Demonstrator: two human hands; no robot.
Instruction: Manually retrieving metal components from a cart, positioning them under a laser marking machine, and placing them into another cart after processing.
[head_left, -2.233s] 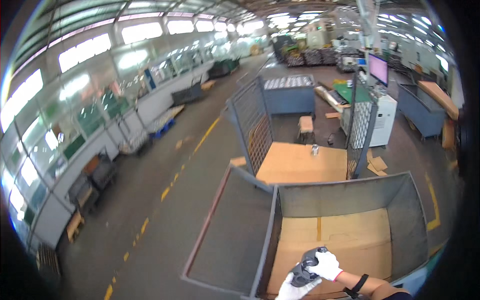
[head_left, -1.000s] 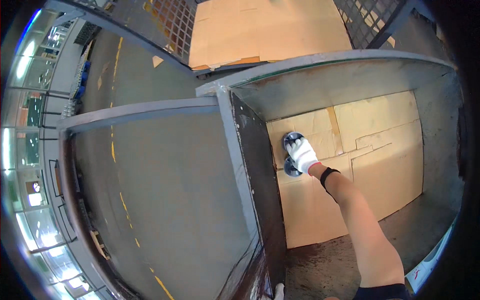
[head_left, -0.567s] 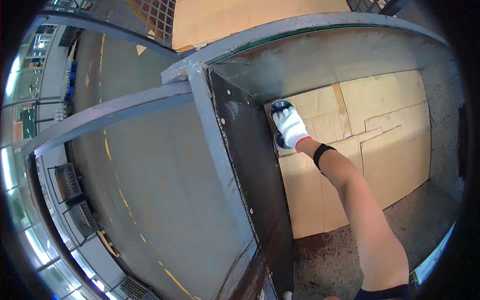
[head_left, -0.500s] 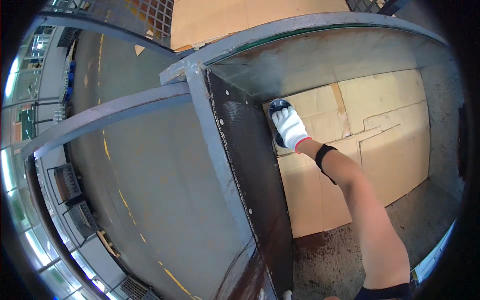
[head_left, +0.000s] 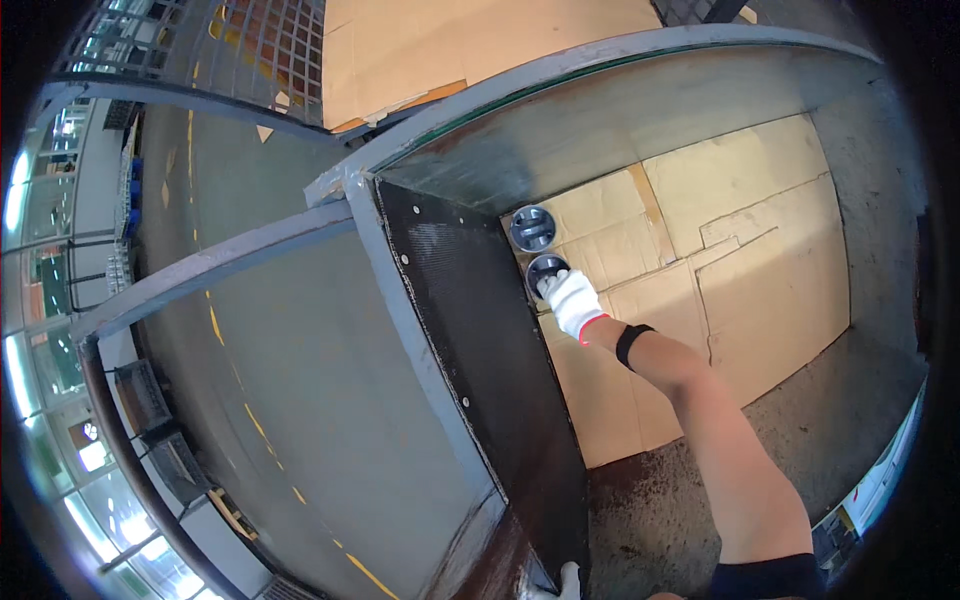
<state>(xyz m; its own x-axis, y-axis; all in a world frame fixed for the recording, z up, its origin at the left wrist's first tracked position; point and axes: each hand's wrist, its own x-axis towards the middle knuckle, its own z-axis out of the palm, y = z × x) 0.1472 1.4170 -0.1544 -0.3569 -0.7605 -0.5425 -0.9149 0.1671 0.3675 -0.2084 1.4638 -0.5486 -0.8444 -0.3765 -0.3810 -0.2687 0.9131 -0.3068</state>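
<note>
Two round, dark metal cup-like parts sit side by side on cardboard in the bin's far left corner. The far part (head_left: 533,229) shows a bar across its hollow middle and stands free of my hands. My right hand (head_left: 573,303), in a white glove with a red cuff, has its fingers closed at the near part (head_left: 545,270) and hides some of it. At the lower edge, a little of my white-gloved left hand (head_left: 569,580) shows, gripping the edge of the black side panel (head_left: 465,300); most of that hand is out of view.
Flattened cardboard sheets (head_left: 640,370) line the metal bin, whose grey rim (head_left: 600,50) curves along the far side. A metal rail (head_left: 220,240) runs left over the grey floor (head_left: 300,380) with its yellow line. Beyond the rim lies more cardboard (head_left: 450,45) beside a mesh panel (head_left: 265,50).
My right hand has moved from the far round part toward me to the near one, uncovering the far part. More of my left glove shows at the lower edge. The view has shifted slightly.
</note>
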